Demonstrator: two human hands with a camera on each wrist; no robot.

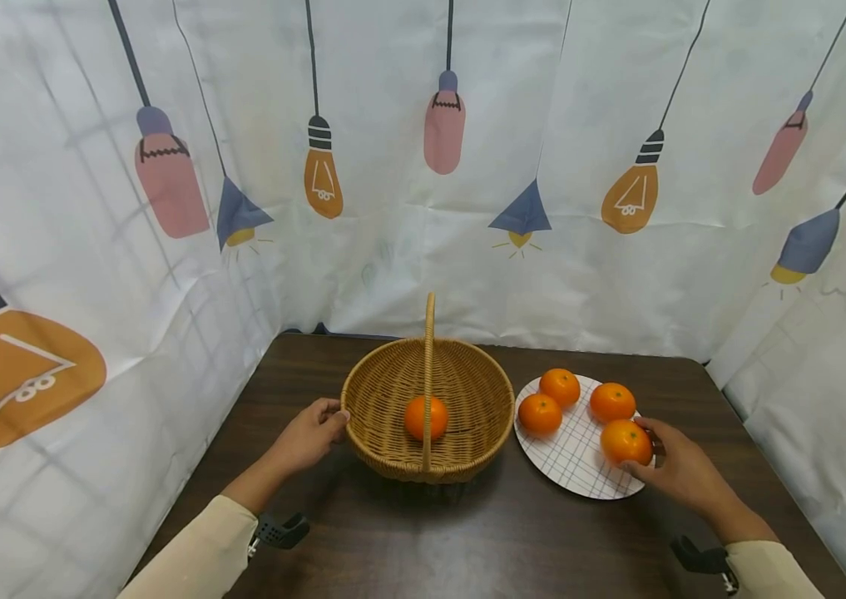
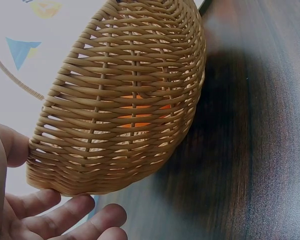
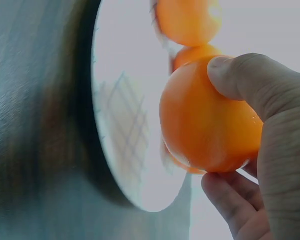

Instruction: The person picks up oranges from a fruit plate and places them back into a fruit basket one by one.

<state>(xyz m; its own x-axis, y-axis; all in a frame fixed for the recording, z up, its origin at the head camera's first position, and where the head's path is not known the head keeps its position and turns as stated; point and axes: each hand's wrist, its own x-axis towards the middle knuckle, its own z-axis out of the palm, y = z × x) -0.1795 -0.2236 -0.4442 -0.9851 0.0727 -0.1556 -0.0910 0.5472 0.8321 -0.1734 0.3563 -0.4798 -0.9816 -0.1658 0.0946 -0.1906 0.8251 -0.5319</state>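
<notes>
A wicker basket (image 1: 385, 383) with a tall arched handle stands at the middle of the table, one orange (image 1: 415, 418) inside it. My left hand (image 1: 312, 434) grips the basket's left rim; in the left wrist view the thumb (image 2: 14, 150) lies inside the rim and the fingers outside. On the right, my right hand (image 1: 680, 467) holds an orange (image 1: 625, 443) between thumb and fingers over the near right part of a white checked plate (image 1: 576, 466). Three other oranges lie on that plate, one (image 1: 612, 402) just behind the held one and a pair (image 1: 540, 414) at the left.
The dark wooden table (image 1: 430, 541) runs back to a white curtain (image 1: 393, 274) printed with hanging lamps. More of this curtain lines both sides. The plate's left edge sits close beside the basket. Dark wrist straps (image 1: 282, 531) show at both cuffs.
</notes>
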